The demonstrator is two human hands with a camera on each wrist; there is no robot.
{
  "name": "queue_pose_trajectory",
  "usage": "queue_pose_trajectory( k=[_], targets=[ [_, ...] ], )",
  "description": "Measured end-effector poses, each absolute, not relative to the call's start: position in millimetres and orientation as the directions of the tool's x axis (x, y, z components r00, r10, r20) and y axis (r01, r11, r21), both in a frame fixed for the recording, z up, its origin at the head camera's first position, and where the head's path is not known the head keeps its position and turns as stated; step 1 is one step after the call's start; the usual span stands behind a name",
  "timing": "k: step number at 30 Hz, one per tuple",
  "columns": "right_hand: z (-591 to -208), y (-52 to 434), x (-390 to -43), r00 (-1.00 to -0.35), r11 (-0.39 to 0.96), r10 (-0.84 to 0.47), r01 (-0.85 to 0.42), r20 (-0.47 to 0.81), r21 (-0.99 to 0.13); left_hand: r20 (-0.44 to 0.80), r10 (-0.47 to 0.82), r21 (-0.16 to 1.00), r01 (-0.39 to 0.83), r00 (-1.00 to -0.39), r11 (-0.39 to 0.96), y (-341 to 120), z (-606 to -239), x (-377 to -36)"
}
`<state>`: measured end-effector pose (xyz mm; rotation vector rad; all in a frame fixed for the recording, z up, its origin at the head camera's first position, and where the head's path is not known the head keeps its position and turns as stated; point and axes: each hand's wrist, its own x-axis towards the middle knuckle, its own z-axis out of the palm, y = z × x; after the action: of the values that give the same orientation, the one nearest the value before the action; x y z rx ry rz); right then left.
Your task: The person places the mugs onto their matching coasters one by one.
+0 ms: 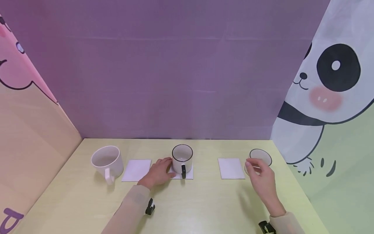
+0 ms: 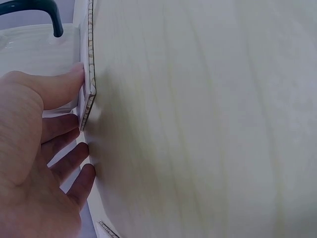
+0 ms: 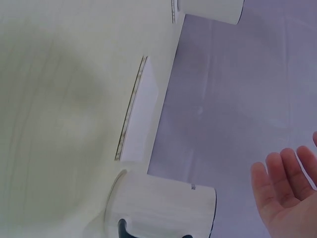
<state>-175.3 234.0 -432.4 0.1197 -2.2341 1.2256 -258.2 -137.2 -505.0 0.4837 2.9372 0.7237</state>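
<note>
A white mug [image 1: 182, 162] with a black rim and black handle stands on the middle square white pad [image 1: 188, 175]. My left hand [image 1: 159, 173] is at the mug's left side, fingers spread along it. In the left wrist view, the thumb of that left hand [image 2: 29, 134] overlaps the pad's edge, and the fingers are slightly bent. On the right, my right hand [image 1: 263, 178] hovers in front of another black-rimmed white mug [image 1: 260, 155], partly hiding it. That right hand [image 3: 290, 186] shows loosely bent fingers, apart from the right mug [image 3: 163, 203] and holding nothing.
A wide white mug [image 1: 108, 161] stands on the left of the pale table [image 1: 187, 208]. Bare white pads lie left [image 1: 137, 170] and right [image 1: 231, 169] of the middle mug. A purple backdrop [image 1: 175, 71] rises behind the table, with patterned cloth panels at both sides.
</note>
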Motion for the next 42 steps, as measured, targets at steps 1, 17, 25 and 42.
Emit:
queue_pose_trajectory(
  k=[1,17,25,42],
  targets=[
    [-433,236,-175,-0.828,0.574,0.198,-0.336,0.525,-0.747,-0.003,0.320,0.465,0.283,-0.947,0.839,-137,-505,-258],
    [-436,259,-174,-0.789,0.614,0.278,-0.292,0.548,-0.733,0.002,0.313,0.473,0.276,-0.950,0.837,-137,-505,-259],
    [-441,274,-173,-0.776,0.645,0.292,-0.271,0.559,-0.714,-0.006,0.317,0.475,0.276,-0.948,0.836,-136,-503,-259],
    [-452,292,-174,-0.822,0.673,0.349,-0.115,0.451,-0.731,-0.001,0.327,0.463,0.290,-0.945,0.838,-137,-501,-258]
  ],
)
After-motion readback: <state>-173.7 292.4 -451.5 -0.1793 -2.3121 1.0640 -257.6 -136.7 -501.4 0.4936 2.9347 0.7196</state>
